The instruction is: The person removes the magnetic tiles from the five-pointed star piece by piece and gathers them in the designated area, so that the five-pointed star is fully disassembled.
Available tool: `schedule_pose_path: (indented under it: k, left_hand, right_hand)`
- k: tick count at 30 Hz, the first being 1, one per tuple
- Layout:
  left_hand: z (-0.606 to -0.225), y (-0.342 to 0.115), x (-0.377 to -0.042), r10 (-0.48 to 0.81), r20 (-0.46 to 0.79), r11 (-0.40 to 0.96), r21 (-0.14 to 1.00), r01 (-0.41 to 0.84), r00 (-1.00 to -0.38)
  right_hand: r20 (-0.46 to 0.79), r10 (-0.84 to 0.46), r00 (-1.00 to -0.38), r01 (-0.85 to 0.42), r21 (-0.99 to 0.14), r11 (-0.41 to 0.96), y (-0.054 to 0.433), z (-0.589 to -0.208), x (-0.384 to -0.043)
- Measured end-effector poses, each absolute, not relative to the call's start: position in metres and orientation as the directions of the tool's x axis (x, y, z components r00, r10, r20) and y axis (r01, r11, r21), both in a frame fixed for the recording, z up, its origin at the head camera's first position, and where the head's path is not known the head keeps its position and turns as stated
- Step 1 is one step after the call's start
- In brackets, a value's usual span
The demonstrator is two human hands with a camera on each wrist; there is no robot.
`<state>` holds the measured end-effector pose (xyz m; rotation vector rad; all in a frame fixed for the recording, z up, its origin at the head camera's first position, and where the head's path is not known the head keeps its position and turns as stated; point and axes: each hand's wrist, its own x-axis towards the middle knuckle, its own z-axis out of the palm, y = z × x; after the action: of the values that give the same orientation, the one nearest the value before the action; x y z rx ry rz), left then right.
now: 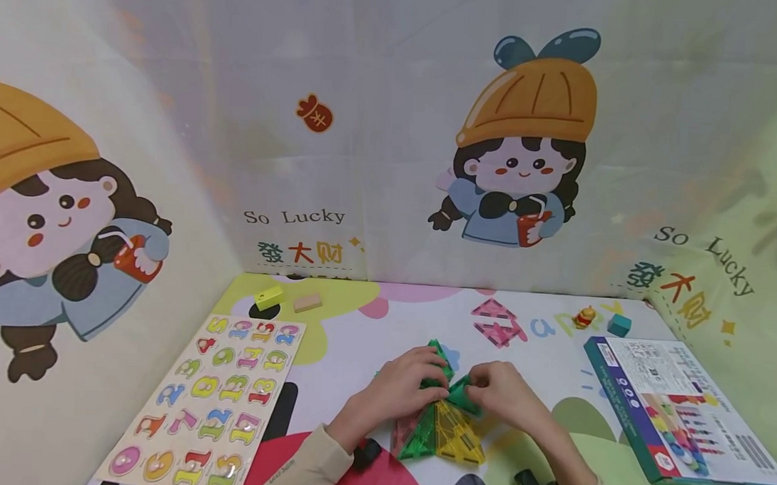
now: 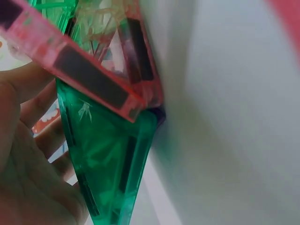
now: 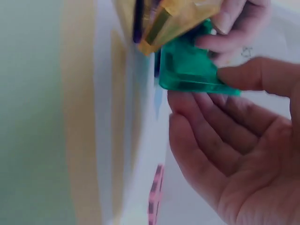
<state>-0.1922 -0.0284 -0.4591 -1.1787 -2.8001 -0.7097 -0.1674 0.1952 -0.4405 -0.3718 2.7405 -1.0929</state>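
Observation:
Green, pink and yellow see-through magnetic tiles stand joined on the table between my two hands. A yellow tile (image 1: 460,434) and a green triangular tile (image 1: 420,436) face me, with a pink tile (image 1: 404,430) beside them. My left hand (image 1: 399,385) reaches over the far left side, its fingers and thumb gripping a green tile (image 1: 445,357). In the left wrist view, another green tile (image 2: 108,154) stands before the palm. My right hand (image 1: 505,393) pinches a green triangular tile (image 1: 464,396) between thumb and fingers, against the cluster's right side. Fingers hide part of the joins.
Pink triangular tiles (image 1: 496,323) lie farther back. A number puzzle board (image 1: 273,410) is at left, a boxed set (image 1: 703,418) at right. Small blocks, one yellow (image 1: 269,297), one wooden (image 1: 308,302), one teal (image 1: 620,325), and a figurine (image 1: 584,317) sit near the back edge.

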Motion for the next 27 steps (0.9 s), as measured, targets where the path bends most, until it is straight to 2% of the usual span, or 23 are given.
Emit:
schedule_pose_path:
  k: [4,8,14,18,27]
  left_hand:
    - [-0.46,-0.03,-0.194,0.655,0.195,0.612,0.43,0.663,-0.73]
    - [-0.461,-0.03,-0.195,0.589,0.167,0.655,0.475,0.588,-0.791]
    - [-0.461,-0.031,-0.196,0.479,0.083,0.74,0.497,0.453,-0.874]
    - [-0.461,-0.032,-0.197,0.442,0.04,0.77,0.496,0.402,-0.896]
    - [-0.46,-0.032,-0.196,0.426,-0.001,0.78,0.506,0.367,-0.905]
  right_hand:
    - [-0.1,-0.145,-0.984,-0.012,-0.785,0.619,0.207,-0.44,-0.171]
    - [-0.163,-0.034,-0.986,0.127,-0.869,0.478,0.223,-0.449,-0.178]
    - [-0.21,0.023,-0.977,0.199,-0.877,0.437,0.237,-0.462,-0.192]
    - [-0.214,0.061,-0.975,0.218,-0.863,0.457,0.237,-0.463,-0.2]
    - [-0.163,0.097,-0.982,0.186,-0.718,0.671,0.229,-0.454,-0.203]
